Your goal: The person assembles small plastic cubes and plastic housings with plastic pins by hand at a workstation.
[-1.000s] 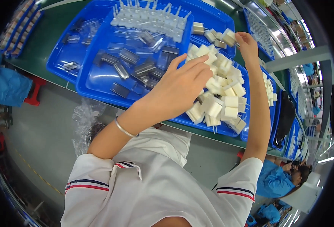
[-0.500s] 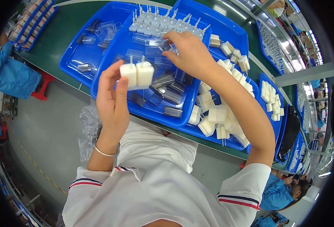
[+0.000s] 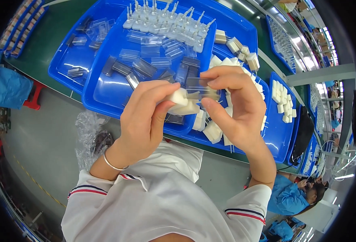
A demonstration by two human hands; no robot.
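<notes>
A pair of white blocks [image 3: 182, 105] is pinched between the thumb and fingers of my left hand [image 3: 143, 117], over the middle blue tray [image 3: 94, 89]. My right hand [image 3: 242, 105] holds a clear plastic sleeve [image 3: 195, 84] between thumb and fingers, at the pin side of the blocks. Whether the sleeve touches the blocks I cannot tell; the spot is partly blurred. Beneath the hands lie several loose clear sleeves [image 3: 144, 67]. Rows of small white pieces with upright stems [image 3: 161, 25] stand at the tray's far end.
A second blue tray [image 3: 60, 60] at the left holds more clear pieces. To the right, white blocks with pins [image 3: 213, 132] fill another tray, and a further tray [image 3: 281, 137] has small white blocks. A black bag [image 3: 303, 133] lies beyond. Co-workers in blue sit at both sides.
My right hand has come back from the far part of the tray with a clear sleeve. My left hand has moved right and tilted the blocks toward it.
</notes>
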